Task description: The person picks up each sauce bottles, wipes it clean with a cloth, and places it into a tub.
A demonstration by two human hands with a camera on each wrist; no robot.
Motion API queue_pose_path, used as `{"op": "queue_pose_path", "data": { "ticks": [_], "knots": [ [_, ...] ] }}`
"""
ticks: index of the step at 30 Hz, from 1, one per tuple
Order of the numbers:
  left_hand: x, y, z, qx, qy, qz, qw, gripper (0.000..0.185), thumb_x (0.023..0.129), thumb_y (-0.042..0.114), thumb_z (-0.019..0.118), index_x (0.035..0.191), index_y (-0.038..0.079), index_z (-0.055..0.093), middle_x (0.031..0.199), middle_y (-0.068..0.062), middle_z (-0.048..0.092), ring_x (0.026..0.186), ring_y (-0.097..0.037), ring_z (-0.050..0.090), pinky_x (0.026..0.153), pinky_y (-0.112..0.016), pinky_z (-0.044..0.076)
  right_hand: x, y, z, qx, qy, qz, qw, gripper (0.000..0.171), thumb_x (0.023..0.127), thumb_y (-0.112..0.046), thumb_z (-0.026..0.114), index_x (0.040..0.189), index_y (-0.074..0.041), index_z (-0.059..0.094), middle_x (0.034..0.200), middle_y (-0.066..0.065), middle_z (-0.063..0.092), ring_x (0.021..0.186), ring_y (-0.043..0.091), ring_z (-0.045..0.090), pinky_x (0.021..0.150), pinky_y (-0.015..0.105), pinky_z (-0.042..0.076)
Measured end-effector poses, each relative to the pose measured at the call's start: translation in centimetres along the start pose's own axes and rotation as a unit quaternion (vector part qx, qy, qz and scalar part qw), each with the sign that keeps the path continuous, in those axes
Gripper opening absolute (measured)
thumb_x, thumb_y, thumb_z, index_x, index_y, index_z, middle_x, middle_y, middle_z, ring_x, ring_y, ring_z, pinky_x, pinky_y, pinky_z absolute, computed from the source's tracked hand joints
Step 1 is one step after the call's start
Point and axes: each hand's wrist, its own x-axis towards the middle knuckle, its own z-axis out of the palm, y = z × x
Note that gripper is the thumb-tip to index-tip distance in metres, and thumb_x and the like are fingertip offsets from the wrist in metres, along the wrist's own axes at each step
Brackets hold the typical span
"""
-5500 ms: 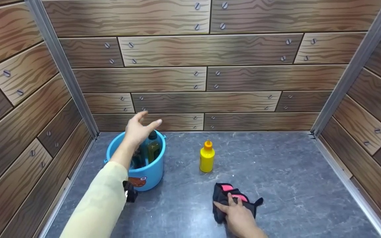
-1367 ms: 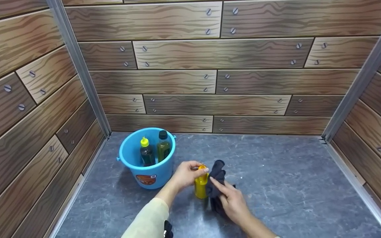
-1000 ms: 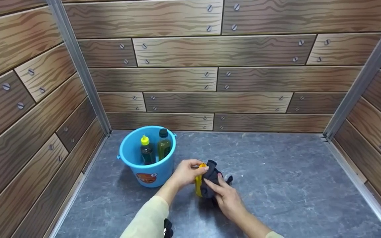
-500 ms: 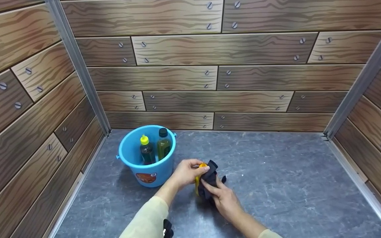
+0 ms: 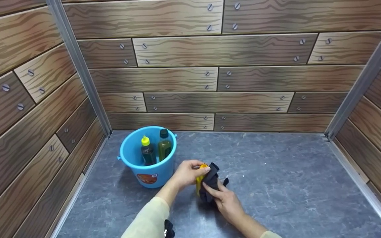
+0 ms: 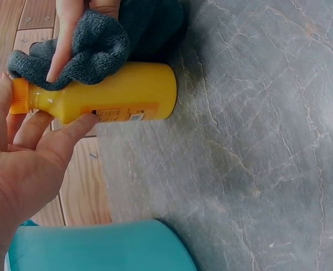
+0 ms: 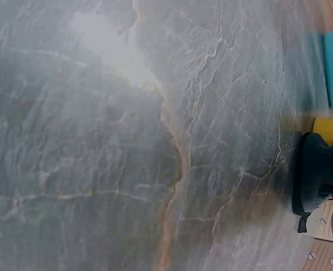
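Note:
A yellow squeeze bottle (image 5: pixel 198 187) with an orange cap (image 6: pixel 20 96) stands upright on the grey tabletop. My left hand (image 5: pixel 184 173) grips it by the cap, thumb on the near side and fingers behind; the left wrist view shows one finger lying along the bottle's side. My right hand (image 5: pixel 229 202) holds a bunched dark grey terry cloth (image 6: pixel 101 48) against the bottle's right side, index finger stretched over the fabric. A small loop sticks out from the cloth. The cloth hides much of the bottle in the head view.
Left of my hands stands a blue bucket (image 5: pixel 159 170) holding a dark bottle (image 5: pixel 148 155) with a yellow spout and a green bottle (image 5: pixel 165 148) with a black cap. Wood-patterned walls (image 5: pixel 177 49) enclose the tabletop (image 5: pixel 286 185) behind and at both sides.
My left hand has come from over the bucket to the yellow bottle, now nearer me. My right hand has lifted the cloth and brought it to the bottle; in the last second it shifts slightly.

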Motion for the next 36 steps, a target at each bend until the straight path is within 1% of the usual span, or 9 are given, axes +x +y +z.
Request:
{"op": "queue_pose_path", "data": {
  "ticks": [9,11,18,21,23,28,30,32,36],
  "knots": [
    [0.0,-0.1,-0.3,0.003,-0.005,0.000,1.0000,0.024,0.100,0.027,0.078,0.116,0.009,0.079,0.109,-0.006,0.076,0.098,-0.022,0.072,0.084,-0.045,0.063,-0.4,0.4,0.1,0.014,-0.026,0.016,0.999,0.065,0.089,0.004,0.076,0.141,-0.034,0.071,0.151,0.023,0.057,0.119,0.043,0.067,0.089,0.052,0.060],
    [0.0,-0.1,-0.3,0.007,-0.005,-0.001,1.0000,0.025,0.100,0.028,0.078,0.117,0.010,0.079,0.109,-0.006,0.076,0.099,-0.022,0.072,0.085,-0.046,0.063,-0.6,0.3,0.4,0.019,-0.019,0.018,0.999,0.064,0.090,0.005,0.076,0.142,-0.033,0.070,0.149,0.022,0.058,0.120,0.043,0.067,0.090,0.052,0.060],
    [0.2,-0.2,-0.2,0.006,-0.003,-0.004,1.0000,0.026,0.100,0.030,0.078,0.117,0.010,0.079,0.112,-0.006,0.075,0.102,-0.023,0.071,0.087,-0.047,0.062,-1.0,0.0,1.3,0.011,0.031,0.012,0.999,0.066,0.089,0.007,0.076,0.143,-0.030,0.070,0.145,0.021,0.063,0.118,0.040,0.069,0.085,0.049,0.061],
    [0.1,-0.2,-0.2,0.005,-0.001,-0.008,1.0000,0.026,0.099,0.030,0.078,0.117,0.010,0.079,0.112,-0.006,0.075,0.102,-0.022,0.071,0.086,-0.046,0.063,-1.1,0.1,1.5,0.007,0.035,0.012,0.999,0.064,0.089,0.006,0.077,0.141,-0.031,0.071,0.144,0.022,0.063,0.118,0.040,0.069,0.085,0.049,0.062],
    [0.1,-0.2,-0.1,0.006,-0.001,-0.010,0.9999,0.027,0.100,0.030,0.078,0.118,0.010,0.079,0.111,-0.006,0.075,0.101,-0.022,0.071,0.085,-0.045,0.063,-1.3,0.1,1.5,0.001,0.033,0.014,0.999,0.064,0.088,0.007,0.076,0.139,-0.032,0.073,0.142,0.028,0.062,0.115,0.042,0.069,0.083,0.049,0.062],
    [0.1,-0.2,0.0,0.010,-0.003,-0.012,0.9999,0.029,0.100,0.031,0.078,0.119,0.010,0.078,0.112,-0.006,0.075,0.101,-0.022,0.071,0.087,-0.044,0.063,-1.9,0.5,1.3,-0.014,0.014,0.015,1.000,0.069,0.080,0.013,0.077,0.133,-0.032,0.077,0.135,0.043,0.057,0.113,0.049,0.067,0.081,0.053,0.062],
    [0.1,-0.1,0.0,0.011,-0.004,-0.013,0.9998,0.029,0.100,0.031,0.078,0.120,0.010,0.078,0.113,-0.006,0.074,0.102,-0.022,0.070,0.088,-0.044,0.062,-2.0,0.6,1.2,-0.014,-0.004,0.019,1.000,0.070,0.079,0.014,0.077,0.132,-0.032,0.077,0.135,0.044,0.055,0.117,0.051,0.065,0.084,0.055,0.061],
    [0.1,-0.1,-0.1,0.013,-0.004,-0.014,0.9998,0.029,0.100,0.031,0.078,0.120,0.011,0.078,0.114,-0.006,0.074,0.103,-0.023,0.070,0.089,-0.045,0.062,-1.9,0.6,1.1,-0.017,-0.024,0.026,0.999,0.070,0.080,0.013,0.076,0.133,-0.034,0.076,0.137,0.044,0.055,0.119,0.051,0.064,0.086,0.057,0.060],
    [0.0,-0.1,-0.2,0.016,-0.004,-0.013,0.9998,0.031,0.100,0.031,0.077,0.122,0.010,0.077,0.115,-0.007,0.074,0.104,-0.024,0.070,0.089,-0.045,0.062,-1.7,0.4,0.9,-0.033,-0.056,0.026,0.998,0.069,0.082,0.011,0.075,0.134,-0.034,0.076,0.141,0.040,0.055,0.123,0.050,0.064,0.090,0.058,0.059]
  ]
}}
